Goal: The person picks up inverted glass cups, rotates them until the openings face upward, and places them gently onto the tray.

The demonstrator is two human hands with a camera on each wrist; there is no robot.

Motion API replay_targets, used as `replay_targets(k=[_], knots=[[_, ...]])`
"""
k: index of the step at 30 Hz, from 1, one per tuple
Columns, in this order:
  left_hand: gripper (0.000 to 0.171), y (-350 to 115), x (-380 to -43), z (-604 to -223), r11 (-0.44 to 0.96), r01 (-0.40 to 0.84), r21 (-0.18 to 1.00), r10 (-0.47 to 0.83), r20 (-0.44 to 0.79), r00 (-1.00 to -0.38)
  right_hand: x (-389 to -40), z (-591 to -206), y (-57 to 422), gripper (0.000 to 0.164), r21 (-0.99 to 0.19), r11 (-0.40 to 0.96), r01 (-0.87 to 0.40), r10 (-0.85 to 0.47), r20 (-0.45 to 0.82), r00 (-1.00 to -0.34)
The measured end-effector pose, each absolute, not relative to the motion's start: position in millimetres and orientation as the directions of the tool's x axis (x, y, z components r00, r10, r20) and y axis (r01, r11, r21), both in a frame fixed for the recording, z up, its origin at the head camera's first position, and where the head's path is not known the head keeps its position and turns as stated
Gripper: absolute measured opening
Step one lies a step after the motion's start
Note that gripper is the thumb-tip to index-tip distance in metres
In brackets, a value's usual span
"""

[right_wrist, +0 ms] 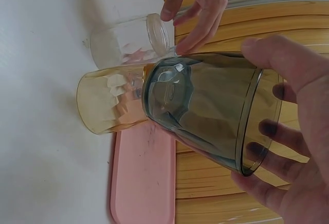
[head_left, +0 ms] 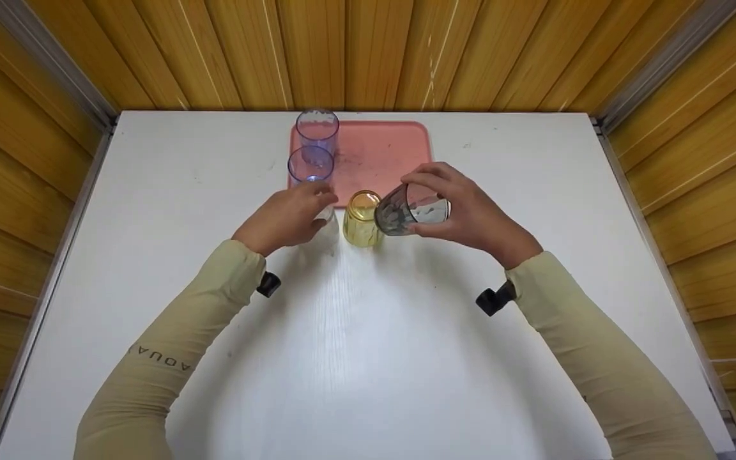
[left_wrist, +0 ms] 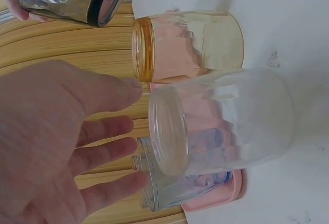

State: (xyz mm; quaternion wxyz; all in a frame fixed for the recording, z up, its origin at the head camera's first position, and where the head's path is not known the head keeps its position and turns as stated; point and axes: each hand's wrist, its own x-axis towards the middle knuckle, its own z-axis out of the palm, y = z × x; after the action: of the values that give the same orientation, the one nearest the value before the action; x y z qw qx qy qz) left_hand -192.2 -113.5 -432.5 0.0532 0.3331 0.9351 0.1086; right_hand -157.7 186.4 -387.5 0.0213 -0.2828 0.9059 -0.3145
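Note:
My right hand (head_left: 473,214) grips a smoky grey glass (right_wrist: 205,103) near its rim, fingers on one side and thumb on the other. The glass is tilted, its base toward an upside-down yellow glass (head_left: 361,223) on the table; whether they touch I cannot tell. Close beside the yellow one, a clear glass (left_wrist: 236,116) also stands upside down. My left hand (head_left: 288,217) hovers by the clear glass's raised base, fingers spread and fairly straight, a small gap showing in the left wrist view (left_wrist: 51,136). Two blue glasses, one nearer (head_left: 310,167) and one farther (head_left: 318,128), stand upright beyond it.
A pink tray (head_left: 384,156) lies at the back of the white table (head_left: 342,358), with the blue glasses along its left side. Wood-patterned walls (head_left: 368,54) enclose the table at the back and both sides.

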Motion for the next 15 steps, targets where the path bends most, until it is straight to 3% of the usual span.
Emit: replay_targets(k=[15], knots=[[0.04,-116.5,-197.3,-441.3,0.751,0.616,0.236,0.64,-0.033,-0.767,-166.0,-386.6,189.3,0.066,-0.548,0.683,-0.483,-0.506,0.122,-0.854]])
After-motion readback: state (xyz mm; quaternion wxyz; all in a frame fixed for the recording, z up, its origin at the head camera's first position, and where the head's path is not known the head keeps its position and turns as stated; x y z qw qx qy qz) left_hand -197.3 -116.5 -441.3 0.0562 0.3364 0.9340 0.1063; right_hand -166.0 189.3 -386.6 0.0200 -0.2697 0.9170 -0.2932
